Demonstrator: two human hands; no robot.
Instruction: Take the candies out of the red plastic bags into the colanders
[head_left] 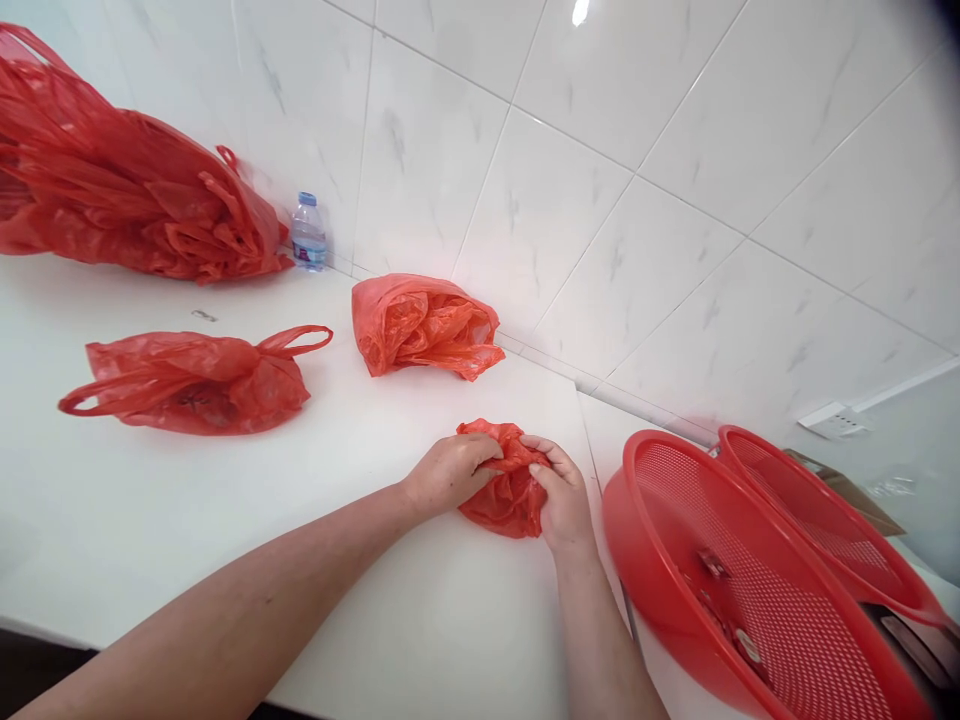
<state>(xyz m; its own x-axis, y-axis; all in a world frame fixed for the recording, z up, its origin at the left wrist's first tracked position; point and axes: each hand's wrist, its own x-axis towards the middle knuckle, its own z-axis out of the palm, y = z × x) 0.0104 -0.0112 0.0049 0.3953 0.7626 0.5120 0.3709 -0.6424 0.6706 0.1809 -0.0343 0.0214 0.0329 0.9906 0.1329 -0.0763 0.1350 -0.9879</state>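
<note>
A crumpled red plastic bag lies on the white table in front of me, between both hands. My left hand pinches its upper left part, fingers curled into the folds. Around the right side, my right hand grips the bag's edge between thumb and fingers. What the bag holds, if anything, cannot be made out. Just behind it sits another bunched red plastic bag near the wall. To the left lies a red plastic bag with loop handles, apart from my hands.
A large heap of red bags fills the back left, beside a small water bottle. On the right stand a red perforated basket with small items inside and a second red basket. Behind them is a cardboard box. White tiled wall bounds the back.
</note>
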